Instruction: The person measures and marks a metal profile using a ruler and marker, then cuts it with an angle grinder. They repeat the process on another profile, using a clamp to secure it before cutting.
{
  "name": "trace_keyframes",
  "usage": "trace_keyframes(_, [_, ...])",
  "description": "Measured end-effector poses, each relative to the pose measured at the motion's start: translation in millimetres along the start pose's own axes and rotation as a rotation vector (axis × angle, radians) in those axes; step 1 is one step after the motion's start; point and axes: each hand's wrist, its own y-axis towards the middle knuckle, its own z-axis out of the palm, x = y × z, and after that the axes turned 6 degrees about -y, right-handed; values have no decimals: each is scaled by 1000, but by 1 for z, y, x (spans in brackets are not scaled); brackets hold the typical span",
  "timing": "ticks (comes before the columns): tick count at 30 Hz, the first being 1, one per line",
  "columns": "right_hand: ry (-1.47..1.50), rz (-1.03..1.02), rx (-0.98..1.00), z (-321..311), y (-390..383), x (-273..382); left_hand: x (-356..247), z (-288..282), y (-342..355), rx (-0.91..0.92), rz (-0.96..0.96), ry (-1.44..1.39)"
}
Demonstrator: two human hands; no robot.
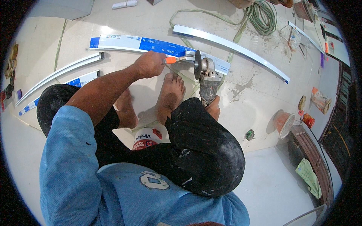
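My left hand [150, 64] is closed round an orange-handled tool [171, 60] with a metal shaft; its far end reaches the grinder's disc, and I cannot tell what kind of tool it is. My right hand [213, 108] grips the body of an angle grinder [209, 81], partly hidden behind my knee. The dark grinding disc [197, 64] stands upright, facing the tool's end. Whether they touch is unclear. Just beyond both hands lies a white metal profile [126, 42] with blue printed film, on the floor and partly behind the grinder.
Another long white profile [233, 46] lies at far right, and more profiles [62, 73] at left. A coiled green hose [264, 19] rests at the back. An orange bucket [283, 123] stands at right. Between my legs is a paint bucket [146, 138]. My bare feet [171, 94] are close to the disc.
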Motion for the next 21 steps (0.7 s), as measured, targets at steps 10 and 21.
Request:
trace_keyframes(10, [1, 7, 17, 0, 4, 4, 1, 1, -1, -38, 37, -12])
trace_keyframes(21, [41, 47, 96, -2, 15, 8, 19, 20, 1, 17, 140, 157])
